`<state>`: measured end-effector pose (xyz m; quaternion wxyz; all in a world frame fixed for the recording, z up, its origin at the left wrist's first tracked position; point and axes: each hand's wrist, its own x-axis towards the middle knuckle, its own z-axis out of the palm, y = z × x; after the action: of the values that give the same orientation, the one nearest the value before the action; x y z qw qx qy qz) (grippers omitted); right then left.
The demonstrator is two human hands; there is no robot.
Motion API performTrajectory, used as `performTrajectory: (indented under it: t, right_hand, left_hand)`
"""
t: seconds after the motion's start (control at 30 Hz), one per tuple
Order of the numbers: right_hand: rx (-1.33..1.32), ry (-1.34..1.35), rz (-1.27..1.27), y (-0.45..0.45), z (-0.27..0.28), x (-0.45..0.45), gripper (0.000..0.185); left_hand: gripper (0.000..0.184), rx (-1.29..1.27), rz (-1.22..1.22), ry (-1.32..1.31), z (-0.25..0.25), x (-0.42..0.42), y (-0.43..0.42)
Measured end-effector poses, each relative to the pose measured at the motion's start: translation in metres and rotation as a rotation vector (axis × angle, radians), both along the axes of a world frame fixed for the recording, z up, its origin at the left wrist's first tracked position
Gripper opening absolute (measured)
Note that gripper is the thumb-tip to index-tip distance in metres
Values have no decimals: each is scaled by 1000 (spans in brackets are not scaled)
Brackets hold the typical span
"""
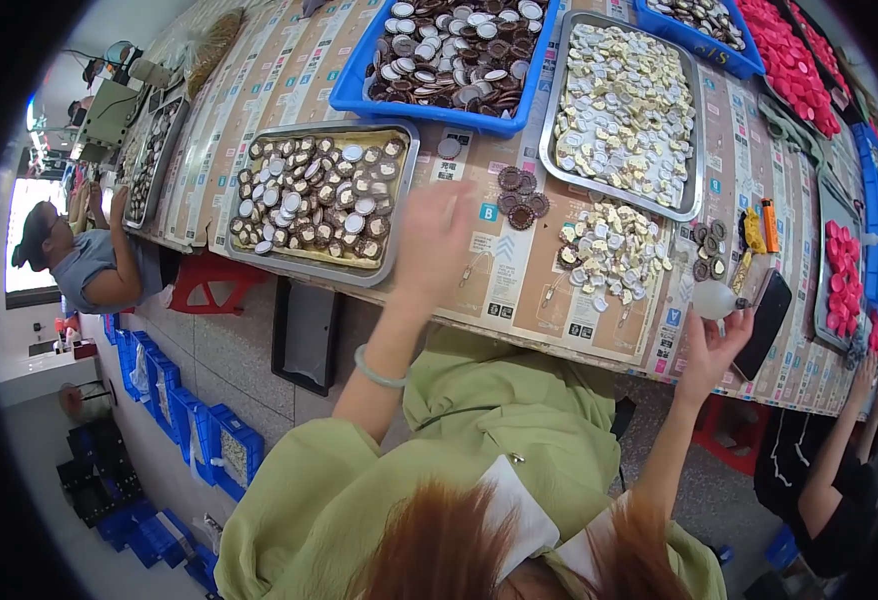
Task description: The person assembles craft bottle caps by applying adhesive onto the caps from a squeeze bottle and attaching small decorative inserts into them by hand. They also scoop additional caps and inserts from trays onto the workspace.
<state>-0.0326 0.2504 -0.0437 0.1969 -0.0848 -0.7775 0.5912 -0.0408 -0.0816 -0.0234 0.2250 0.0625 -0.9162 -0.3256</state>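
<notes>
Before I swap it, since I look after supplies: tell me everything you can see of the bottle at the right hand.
The bottle is rounded and whitish, apparently translucent plastic, with a short dark tip. It lies sideways, tip toward the phone, near the table's front edge. Fingers of the right hand touch it; how firmly they grip is unclear. No label can be made out, nor how full it is.

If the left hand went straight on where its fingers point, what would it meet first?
Probably the near wall of the blue bin; a grey disc lies close to that line. The left hand is blurred and its height unclear, so it might pass over.
</notes>
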Motion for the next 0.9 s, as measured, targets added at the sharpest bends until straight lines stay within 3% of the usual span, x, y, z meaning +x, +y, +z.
performTrajectory:
  t: [0.03, 0.07, 0.17, 0.3, 0.43, 0.5, 0.57, 0.7, 0.83, 0.9]
  right_hand:
    - [-95, -3, 51, 2, -9, -4, 60]
    - [25, -58, 38, 5, -12, -7, 56]
    - [-183, -231, 46, 9, -7, -11, 36]
    - [-258, -35, 61, -5, 1, -6, 30]
    - [-490, -69, 275, -38, 27, 17, 31]
    - [-602, -123, 378, -59, 44, 27, 34]
    - [-659, -224, 554, -73, 52, 33, 38]
    - [-635, -222, 577, -80, 58, 29, 41]
    - [-683, -282, 519, -75, 67, 31, 38]
    - [-674, -312, 471, -74, 73, 36, 37]
  left_hand:
    - [26, 46, -89, -43, -2, -3, 14]
    - [26, 61, -99, -33, -5, -5, 22]
    - [25, 26, -161, -12, -13, -14, 46]
    - [20, 86, -130, -125, -9, -9, 45]
    - [9, 380, -147, -166, 1, 8, 63]
    - [12, 996, -286, -436, 4, 24, 80]
    - [16, 1059, -338, -443, 13, 37, 98]
    - [25, 1294, -425, -526, 35, 46, 107]
    - [28, 1528, -437, -584, 27, 47, 97]
    - [31, 1952, -392, -560, 25, 45, 94]
